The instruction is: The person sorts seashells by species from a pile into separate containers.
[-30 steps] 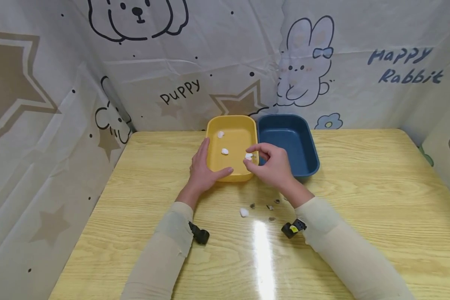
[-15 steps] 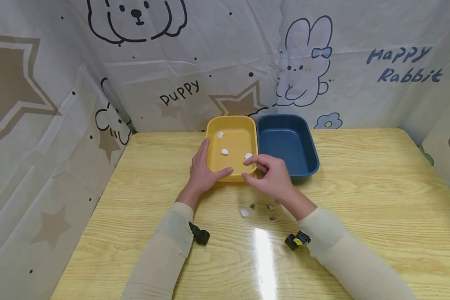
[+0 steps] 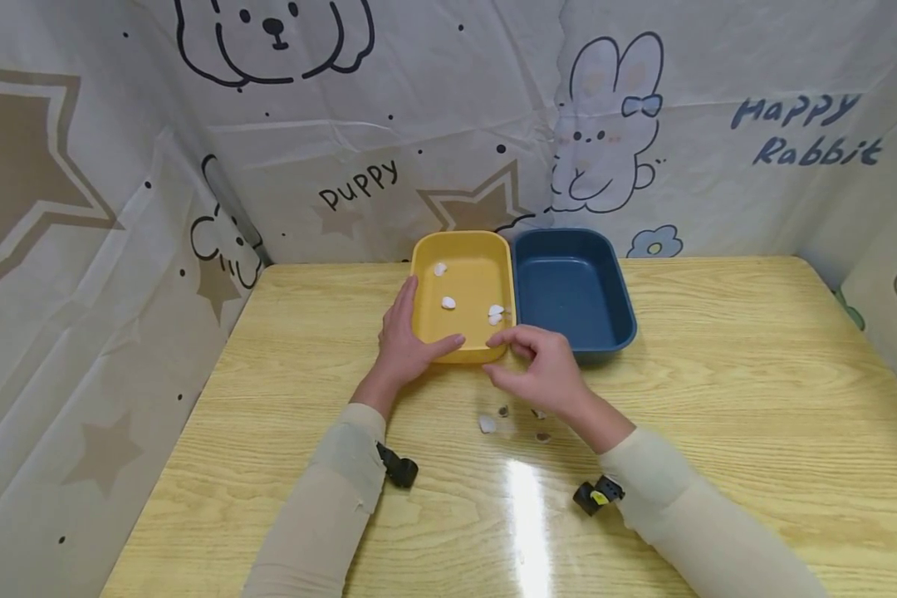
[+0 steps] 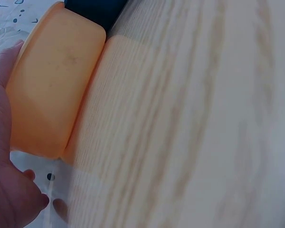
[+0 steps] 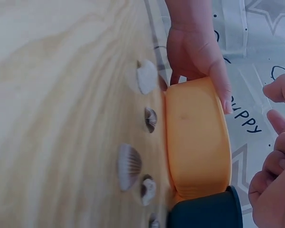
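My left hand (image 3: 407, 336) holds the near left corner of a yellow tray (image 3: 463, 241). Its fingers lie along the left wall and its thumb rests over the front rim. Inside the tray are several white seashells, including one shell (image 3: 448, 303) near the middle and another shell (image 3: 496, 310) by the right wall. My right hand (image 3: 541, 365) hovers over the tray's near right corner, thumb and index finger apart with nothing between them. Below it on the table lie a white shell (image 3: 487, 424) and small dark shells (image 3: 542, 437); the right wrist view shows a ribbed shell (image 5: 129, 166).
A dark blue tray (image 3: 628, 332) stands against the yellow tray's right side. Both are at the back of the wooden table (image 3: 306, 374), in front of a printed cloth (image 3: 344, 124). A camera is strapped to each wrist.
My right hand has let go of a white shell by the tray's right wall and drawn back toward the table's front, its thumb and index finger parting. My left hand stays put.
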A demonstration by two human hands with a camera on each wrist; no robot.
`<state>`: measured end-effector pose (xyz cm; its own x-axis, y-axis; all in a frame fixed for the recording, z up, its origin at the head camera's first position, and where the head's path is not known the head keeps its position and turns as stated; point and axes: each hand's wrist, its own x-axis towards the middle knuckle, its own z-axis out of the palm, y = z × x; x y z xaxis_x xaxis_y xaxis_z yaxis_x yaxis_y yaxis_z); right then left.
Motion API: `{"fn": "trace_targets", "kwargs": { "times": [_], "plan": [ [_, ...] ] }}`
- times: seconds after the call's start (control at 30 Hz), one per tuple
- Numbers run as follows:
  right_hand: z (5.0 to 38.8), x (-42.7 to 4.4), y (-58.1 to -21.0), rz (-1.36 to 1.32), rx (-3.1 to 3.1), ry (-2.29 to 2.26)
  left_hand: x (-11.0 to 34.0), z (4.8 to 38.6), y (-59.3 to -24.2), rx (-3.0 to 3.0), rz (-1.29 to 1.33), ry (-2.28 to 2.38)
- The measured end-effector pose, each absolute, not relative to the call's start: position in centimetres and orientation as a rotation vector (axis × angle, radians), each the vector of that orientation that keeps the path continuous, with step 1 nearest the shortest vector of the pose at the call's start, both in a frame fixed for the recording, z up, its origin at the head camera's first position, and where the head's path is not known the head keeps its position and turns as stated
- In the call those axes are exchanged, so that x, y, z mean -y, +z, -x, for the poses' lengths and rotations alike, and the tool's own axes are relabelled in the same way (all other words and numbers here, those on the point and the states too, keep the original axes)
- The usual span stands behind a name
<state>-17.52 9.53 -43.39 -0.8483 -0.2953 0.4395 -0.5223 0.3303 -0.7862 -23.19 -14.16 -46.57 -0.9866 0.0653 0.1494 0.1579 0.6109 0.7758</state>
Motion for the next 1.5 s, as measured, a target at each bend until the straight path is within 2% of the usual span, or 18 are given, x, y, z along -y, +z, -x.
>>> {"fn": "trace_targets", "kwargs": {
  "times": [0.73,1.5],
  "plan": [
    [16.4,-10.1,-45.4,-0.783,2.576,1.455,14.1,23.3,-46.6,2.745,0.158,-1.311],
    [15.9,-10.4,-46.7,-0.982,2.911,1.163,14.2,23.3,-46.6,2.728,0.167,-1.337]
  ]
}}
